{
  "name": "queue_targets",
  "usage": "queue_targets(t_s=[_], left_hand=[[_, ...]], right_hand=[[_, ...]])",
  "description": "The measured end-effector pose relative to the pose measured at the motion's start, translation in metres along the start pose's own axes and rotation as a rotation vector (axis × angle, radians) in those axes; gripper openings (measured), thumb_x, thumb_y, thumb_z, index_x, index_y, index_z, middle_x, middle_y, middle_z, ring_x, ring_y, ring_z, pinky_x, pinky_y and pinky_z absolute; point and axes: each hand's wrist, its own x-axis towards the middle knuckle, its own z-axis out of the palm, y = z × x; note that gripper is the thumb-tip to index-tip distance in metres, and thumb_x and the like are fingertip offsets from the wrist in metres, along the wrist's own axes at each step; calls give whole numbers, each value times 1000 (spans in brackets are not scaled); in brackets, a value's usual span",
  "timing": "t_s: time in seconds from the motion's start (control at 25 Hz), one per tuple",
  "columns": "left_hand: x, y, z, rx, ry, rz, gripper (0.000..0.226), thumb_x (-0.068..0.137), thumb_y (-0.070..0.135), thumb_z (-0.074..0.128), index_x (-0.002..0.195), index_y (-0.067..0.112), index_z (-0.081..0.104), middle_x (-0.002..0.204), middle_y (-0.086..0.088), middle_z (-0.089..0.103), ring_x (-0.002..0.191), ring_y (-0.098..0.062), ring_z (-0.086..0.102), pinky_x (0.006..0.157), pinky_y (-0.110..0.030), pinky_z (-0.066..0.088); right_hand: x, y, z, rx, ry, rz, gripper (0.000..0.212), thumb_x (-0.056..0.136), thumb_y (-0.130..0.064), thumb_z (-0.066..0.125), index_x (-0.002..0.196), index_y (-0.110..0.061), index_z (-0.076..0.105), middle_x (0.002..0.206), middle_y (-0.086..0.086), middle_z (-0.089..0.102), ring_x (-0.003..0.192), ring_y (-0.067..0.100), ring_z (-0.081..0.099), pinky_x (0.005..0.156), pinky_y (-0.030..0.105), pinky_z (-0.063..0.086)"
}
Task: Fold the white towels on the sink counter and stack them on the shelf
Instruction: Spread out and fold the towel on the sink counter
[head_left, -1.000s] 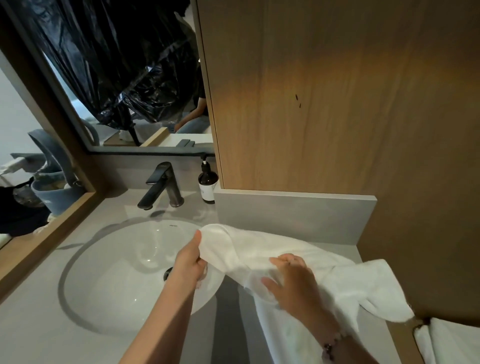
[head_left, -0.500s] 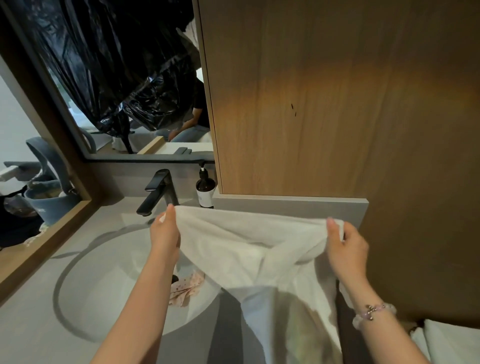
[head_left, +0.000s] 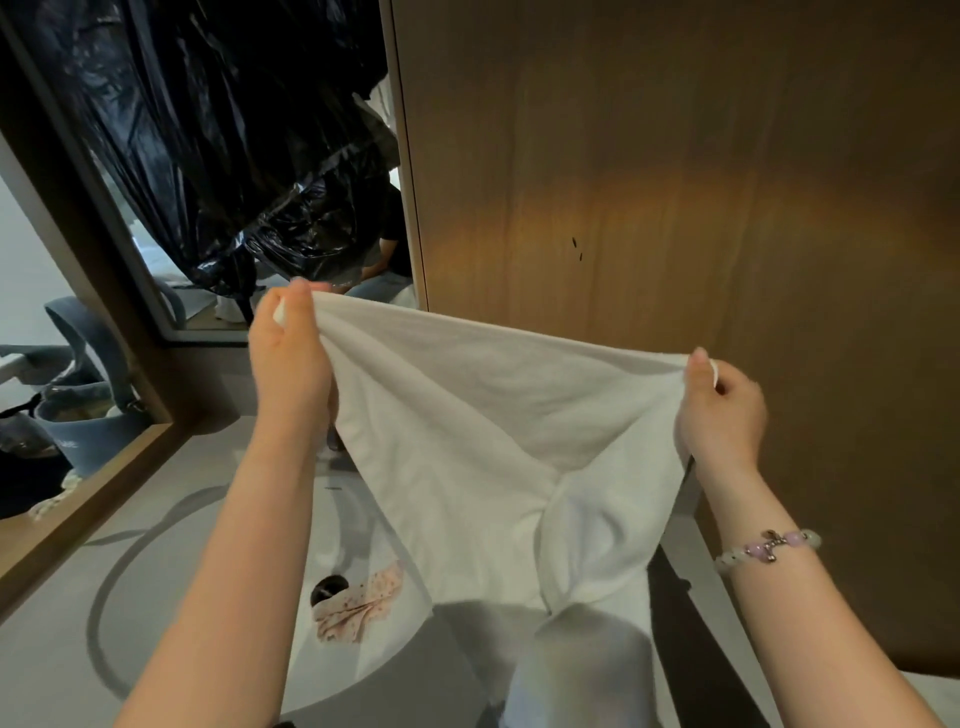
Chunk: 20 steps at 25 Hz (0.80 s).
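White towel (head_left: 467, 415): held up over the sink (head_left: 363, 675), left hand (head_left: 291, 364) and right hand (head_left: 722, 410) each with grip pinched on a top corner, lower part hanging bunched

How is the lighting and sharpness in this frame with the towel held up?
Head view: dim overall, a warm glow band across the wood panel; the towel is bright but keeps its folds; small glints on the black plastic; wide-angle bend slants the mirror frame; left hand and right hand look sharp.
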Motion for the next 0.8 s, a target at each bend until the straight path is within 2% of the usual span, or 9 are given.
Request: queue_targets(t_s=[0.12, 0.24, 0.32, 0.44, 0.52, 0.6, 0.68, 0.72, 0.8], left_hand=[[12, 9, 1, -152, -82, -113, 39, 95, 36, 41, 106, 7, 64, 93, -4, 72, 85, -23, 66, 84, -42, 53], [1, 9, 13, 356, -293, 67, 27, 93, 39, 49, 82, 20, 65, 72, 7, 63, 63, -12, 54, 62, -32, 45], [-15, 5, 23, 591, -607, 126, 18, 85, 44, 59, 94, 28, 58, 87, 15, 60, 74, -4, 55, 65, -23, 41], [-36, -18, 35, 841, -968, 115, 54, 73, 55, 67, 118, 30, 52, 103, 20, 56, 94, -3, 54, 74, -20, 40], [-43, -35, 40, 822, -1024, 107, 40, 75, 54, 68, 90, 18, 63, 81, 10, 62, 74, -8, 56, 65, -29, 41], [-42, -43, 39, 774, -1028, 85, 38, 84, 43, 63, 62, 14, 51, 56, 4, 48, 51, -9, 42, 55, -30, 33], [-38, -42, 33, 702, -1034, 53, 40, 91, 34, 57, 56, 17, 49, 51, 10, 46, 46, -5, 40, 52, -23, 32], [-36, -38, 31, 639, -1036, 26, 36, 93, 33, 55, 59, 19, 55, 53, 11, 53, 48, -2, 46, 52, -19, 36], [-36, -31, 26, 536, -1012, -23, 30, 94, 32, 52, 69, 22, 67, 60, 10, 65, 54, 0, 56, 53, -12, 41]], right_hand=[[-3, -31, 4, 52, -79, -76, 50, 98, -31, 45, 52, -18, 32, 53, -1, 34, 47, 6, 34, 48, 21, 26], [-21, -52, 15, 38, -442, -156, 51, 96, -35, 50, 52, -20, 28, 47, -5, 25, 38, 6, 20, 42, 20, 17], [-38, -60, 24, 62, -649, -204, 52, 94, -35, 53, 51, -20, 29, 45, -7, 22, 39, 5, 17, 42, 22, 14], [-52, -66, 33, 113, -780, -172, 52, 92, -36, 55, 49, -15, 34, 43, -7, 23, 40, 7, 17, 43, 25, 14], [-53, -66, 33, 116, -805, -169, 56, 91, -35, 58, 45, -17, 30, 41, -8, 22, 41, 7, 18, 44, 25, 16], [-51, -65, 30, 140, -821, -141, 52, 89, -31, 62, 44, -10, 47, 45, 0, 35, 46, 10, 29, 49, 26, 23], [-48, -64, 23, 208, -842, -49, 33, 86, -28, 65, 67, -1, 69, 59, 8, 57, 53, 14, 46, 52, 27, 35], [-45, -61, 20, 213, -862, -7, 32, 85, -29, 65, 71, -1, 69, 61, 8, 59, 53, 12, 49, 51, 24, 37], [-42, -55, 16, 102, -928, 2, 45, 80, -43, 65, 60, -4, 55, 54, 7, 44, 47, 13, 37, 45, 24, 27]])
